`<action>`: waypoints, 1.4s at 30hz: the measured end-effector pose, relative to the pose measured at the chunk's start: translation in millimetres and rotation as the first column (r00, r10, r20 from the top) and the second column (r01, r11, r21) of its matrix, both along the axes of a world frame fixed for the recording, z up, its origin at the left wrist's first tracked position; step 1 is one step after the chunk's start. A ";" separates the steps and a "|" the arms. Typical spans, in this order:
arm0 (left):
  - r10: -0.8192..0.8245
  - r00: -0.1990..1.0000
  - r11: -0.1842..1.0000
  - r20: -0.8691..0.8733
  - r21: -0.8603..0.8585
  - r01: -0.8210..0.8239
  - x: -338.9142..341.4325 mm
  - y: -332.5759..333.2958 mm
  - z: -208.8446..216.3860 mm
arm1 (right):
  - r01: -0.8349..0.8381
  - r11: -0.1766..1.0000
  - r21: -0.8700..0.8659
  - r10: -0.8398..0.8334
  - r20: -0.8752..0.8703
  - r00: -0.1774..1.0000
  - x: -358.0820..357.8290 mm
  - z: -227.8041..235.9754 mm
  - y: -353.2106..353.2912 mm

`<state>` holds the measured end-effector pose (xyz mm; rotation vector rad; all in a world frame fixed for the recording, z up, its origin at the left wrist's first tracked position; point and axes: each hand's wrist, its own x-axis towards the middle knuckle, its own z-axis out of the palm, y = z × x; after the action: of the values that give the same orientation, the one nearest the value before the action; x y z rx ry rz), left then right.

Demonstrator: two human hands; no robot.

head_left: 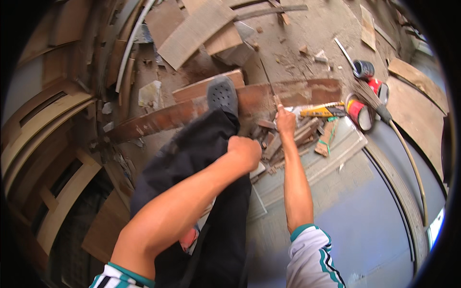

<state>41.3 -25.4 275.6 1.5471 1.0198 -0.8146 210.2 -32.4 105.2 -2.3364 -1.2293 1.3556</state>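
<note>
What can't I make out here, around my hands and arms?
All in the head view:
- Left hand: its own back hides the palm, so whether it holds anything is unclear.
- Thin tool: the right hand covers part of it; its edge is too fine to read.
- Wood scraps: partly behind the right forearm.
- Right sleeve: cut off by the lower edge.

A dark blade and light-brown handle are noted on the thin tool (271, 83). The plank (168, 117) is recorded as reddish brown, blotched with grey. The panel (331, 206) is listed as blue-grey, paler-bordered; near its far right corner, a yellow-and-black packet (318, 111) and a red-and-yellow tin (355, 109) are observed. The shoe (222, 96) is marked grey with dark holes, the trousers (177, 165) black, the sleeves (311, 259) white, teal-trimmed and striped.
</note>
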 end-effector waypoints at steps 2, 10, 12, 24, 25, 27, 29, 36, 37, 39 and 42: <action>-0.008 1.000 0.996 -0.018 0.092 0.010 1.3 -6.4 -1.1 | 0.139 0.974 -0.178 -0.154 -0.072 0.985 2.3 -15.6 5.3; 0.075 0.997 0.997 -0.005 0.007 -0.075 -11.2 3.2 4.2 | 0.286 0.899 -0.333 -0.368 -0.215 0.905 -11.7 40.2 -7.2; 0.079 0.997 0.996 0.014 0.037 -0.079 -11.1 3.2 5.1 | 0.272 0.925 -0.267 -0.312 -0.123 0.942 -11.6 34.6 -6.2; 0.033 0.999 0.998 0.043 -0.057 -0.031 -0.1 0.3 22.8 | -0.004 0.971 -0.237 0.030 0.107 0.994 -12.7 104.7 -39.3; 0.051 0.997 0.999 0.060 0.001 -0.051 0.0 -1.2 22.7 | 0.013 0.976 -0.219 0.016 0.129 0.992 -7.0 100.1 -50.6; 0.090 0.992 0.987 0.088 0.126 -0.101 -4.5 -9.8 28.0 | 0.036 0.985 -0.171 -0.008 0.160 0.987 0.4 74.6 -63.7; 0.037 0.995 0.991 0.095 0.127 -0.049 -0.2 -16.3 29.9 | -0.084 0.994 -0.071 0.092 0.117 0.989 9.4 31.7 -32.2; 0.097 0.995 0.995 0.025 0.007 -0.097 0.3 14.8 17.4 | -0.032 0.982 -0.184 0.046 0.070 0.996 -9.5 73.9 -24.3; 0.151 0.988 0.988 0.022 0.014 -0.151 -3.7 18.9 18.0 | -0.002 0.976 -0.218 0.019 0.077 0.997 -10.8 99.2 -31.1; 0.249 0.967 0.966 0.047 0.065 -0.251 -9.5 18.4 9.2 | -0.004 0.972 -0.235 0.032 0.116 0.993 -10.3 105.2 -40.3; 0.305 0.949 0.927 0.077 0.205 -0.314 -10.9 6.2 1.7 | -0.082 0.981 -0.175 0.111 0.158 0.981 -10.2 35.3 -31.6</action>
<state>30.5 -19.2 277.4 1.5227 1.3147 -0.4591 200.0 -64.0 140.5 -2.5841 -1.3395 1.3656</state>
